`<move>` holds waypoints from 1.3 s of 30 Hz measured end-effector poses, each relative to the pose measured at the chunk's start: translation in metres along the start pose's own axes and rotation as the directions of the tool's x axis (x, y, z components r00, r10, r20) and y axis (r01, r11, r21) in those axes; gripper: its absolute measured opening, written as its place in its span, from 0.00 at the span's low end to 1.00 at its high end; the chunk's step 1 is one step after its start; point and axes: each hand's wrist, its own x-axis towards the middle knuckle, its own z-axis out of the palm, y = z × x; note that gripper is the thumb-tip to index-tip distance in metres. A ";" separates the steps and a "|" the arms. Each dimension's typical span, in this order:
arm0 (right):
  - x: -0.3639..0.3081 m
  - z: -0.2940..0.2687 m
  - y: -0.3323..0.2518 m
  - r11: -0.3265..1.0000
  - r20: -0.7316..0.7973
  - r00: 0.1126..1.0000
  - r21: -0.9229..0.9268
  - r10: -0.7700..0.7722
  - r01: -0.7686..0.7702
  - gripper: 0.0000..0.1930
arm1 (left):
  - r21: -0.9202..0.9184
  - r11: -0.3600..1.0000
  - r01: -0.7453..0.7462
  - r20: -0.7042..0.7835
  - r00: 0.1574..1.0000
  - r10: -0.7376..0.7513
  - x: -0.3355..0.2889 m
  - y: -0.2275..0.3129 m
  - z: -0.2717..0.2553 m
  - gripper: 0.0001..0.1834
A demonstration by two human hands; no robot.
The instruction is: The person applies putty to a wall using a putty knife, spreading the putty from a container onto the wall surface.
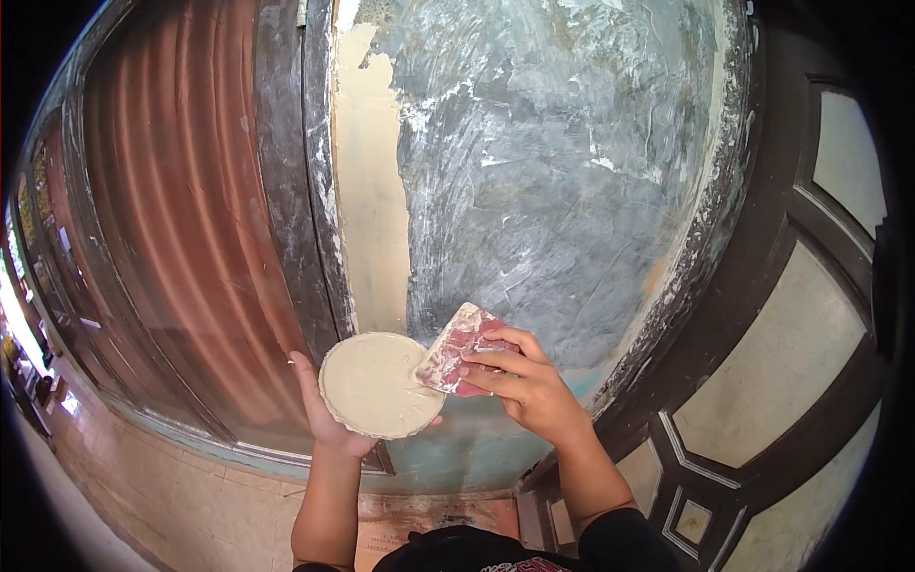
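Note:
My left hand (329,419) holds up a round tub of cream-coloured putty (376,386) from beneath, its thumb along the left side and most fingers hidden under it. In my right hand (534,386) is a flat red putty spreader (464,348), smeared with white putty. The spreader is tilted, and its lower left corner touches the putty near the tub's right rim. Beyond both hands stands a grey wall (543,191) with white smears, and a smooth cream strip (372,210) of putty runs down its left side.
A dark wooden frame (291,143) with a glazed panel and reddish curtain (181,210) is on the left. To the right is a dark panelled door (734,400) with pale insets. Tiled floor (229,505) and a flattened cardboard sheet (419,520) lie below.

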 end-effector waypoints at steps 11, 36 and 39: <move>0.004 -0.001 0.002 0.999 -0.044 0.999 0.046 0.014 -0.012 0.24 | -0.043 0.999 -0.011 0.017 1.000 0.011 -0.003 0.002 0.002 0.68; 0.034 0.003 -0.007 0.997 -0.118 0.992 -0.057 -0.050 0.044 0.23 | -0.053 0.994 -0.100 0.035 0.994 0.102 0.012 0.002 -0.011 0.57; 0.063 -0.021 -0.021 0.986 -0.130 0.987 -0.146 -0.094 0.075 0.19 | -0.144 0.985 -0.094 0.088 0.990 0.108 0.014 0.007 -0.004 0.57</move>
